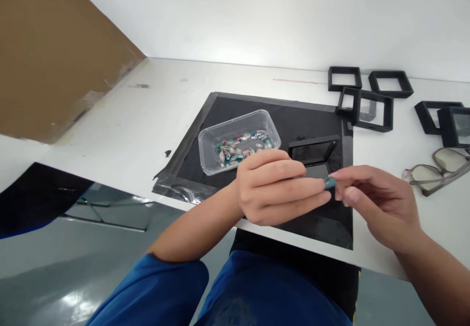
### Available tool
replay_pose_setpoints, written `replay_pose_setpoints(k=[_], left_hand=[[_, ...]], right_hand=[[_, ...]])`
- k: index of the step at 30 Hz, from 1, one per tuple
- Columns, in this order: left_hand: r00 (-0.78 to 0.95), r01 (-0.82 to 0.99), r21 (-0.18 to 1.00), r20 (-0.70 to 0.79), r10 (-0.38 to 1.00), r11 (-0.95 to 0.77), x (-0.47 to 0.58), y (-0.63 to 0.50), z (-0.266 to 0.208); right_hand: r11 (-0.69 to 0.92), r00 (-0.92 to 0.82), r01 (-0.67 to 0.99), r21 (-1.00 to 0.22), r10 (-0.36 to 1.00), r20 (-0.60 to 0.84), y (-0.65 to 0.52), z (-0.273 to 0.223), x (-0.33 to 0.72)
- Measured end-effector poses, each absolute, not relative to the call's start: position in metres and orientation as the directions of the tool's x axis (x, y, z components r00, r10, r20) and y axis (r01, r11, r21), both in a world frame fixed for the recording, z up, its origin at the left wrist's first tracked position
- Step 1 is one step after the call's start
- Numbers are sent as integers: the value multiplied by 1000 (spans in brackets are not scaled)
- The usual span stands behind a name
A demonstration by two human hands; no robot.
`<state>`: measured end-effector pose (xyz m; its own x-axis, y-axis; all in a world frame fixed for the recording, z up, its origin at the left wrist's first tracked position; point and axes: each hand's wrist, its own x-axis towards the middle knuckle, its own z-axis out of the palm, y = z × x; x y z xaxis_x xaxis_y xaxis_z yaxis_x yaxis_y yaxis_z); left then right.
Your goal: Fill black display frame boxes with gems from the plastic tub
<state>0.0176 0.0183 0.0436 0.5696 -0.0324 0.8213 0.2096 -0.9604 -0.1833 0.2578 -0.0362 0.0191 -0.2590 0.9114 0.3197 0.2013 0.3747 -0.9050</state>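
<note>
A small glossy teal piece [329, 183] is between my hands, over the black mat's right part. My left hand [281, 189] has its fingers stretched together, their tips closed at one end of the piece; the thumb is hidden. The fingertips of my right hand [382, 203] pinch at its other end. Behind the hands, an open black case [313, 149] with a raised lid is partly covered by them. To the left stands a clear plastic tub [206, 155], holding several shiny teal, pink and clear pieces [235, 154].
The black mat [187, 167] is taped to a white table [128, 120]. Several black frames [391, 83] lie at the back right, some overlapping. Eyeglasses [428, 173] rest near my right hand. A brown panel [62, 57] rises at the left, against the white wall.
</note>
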Motion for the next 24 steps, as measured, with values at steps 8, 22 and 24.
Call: replay_pose_setpoints(k=[8, 22, 24], left_hand=[[501, 191, 4, 859, 101, -981, 23, 21, 29], [412, -116, 833, 536, 737, -541, 40, 2, 25], [452, -166, 897, 439, 776, -410, 40, 1, 25]], right_hand=[[367, -268, 181, -912, 911, 313, -36, 23, 249], [312, -237, 175, -934, 934, 268, -36, 25, 248], [301, -238, 164, -940, 936, 258, -36, 25, 247]])
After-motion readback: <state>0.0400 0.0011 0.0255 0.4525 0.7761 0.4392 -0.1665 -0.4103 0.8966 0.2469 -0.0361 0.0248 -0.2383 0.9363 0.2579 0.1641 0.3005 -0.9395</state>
